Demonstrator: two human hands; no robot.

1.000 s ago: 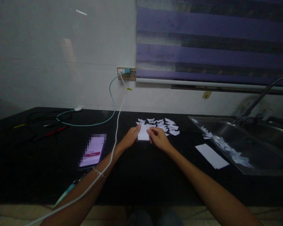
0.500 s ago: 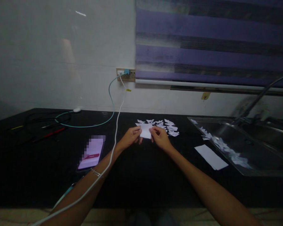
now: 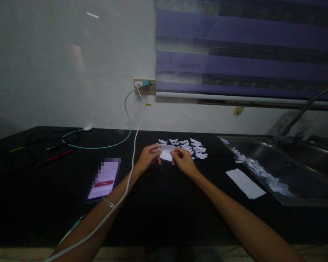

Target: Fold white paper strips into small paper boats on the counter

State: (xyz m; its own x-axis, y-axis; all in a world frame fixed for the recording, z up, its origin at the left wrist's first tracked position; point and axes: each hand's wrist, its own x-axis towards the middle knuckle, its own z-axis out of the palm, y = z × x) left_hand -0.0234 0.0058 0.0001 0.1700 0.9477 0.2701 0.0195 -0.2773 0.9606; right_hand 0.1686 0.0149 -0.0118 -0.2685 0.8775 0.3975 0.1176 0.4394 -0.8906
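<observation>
A small white sheet of paper [image 3: 166, 153] is held up above the dark countertop [image 3: 164, 203]. My left hand [image 3: 149, 157] pinches its left edge between thumb and fingers. On the opposite edge, my right hand [image 3: 182, 159] grips the paper the same way. Just behind the sheet lie several small folded paper boats [image 3: 199, 149], in rough rows. Part of that group is hidden by the paper and my hands. A stack of white paper [image 3: 245, 183] rests to the right of my right forearm.
More folded papers [image 3: 258, 169] line the left rim of the metal sink [image 3: 311, 174], under a curved faucet [image 3: 303, 109]. A lit phone [image 3: 104, 179] lies left of my left forearm. The white cable [image 3: 132, 160] crosses that forearm from the wall socket [image 3: 151, 87].
The paper's top edge now looks bent rather than flat, and it has shifted slightly left with both hands. Both hands keep hold of it.
</observation>
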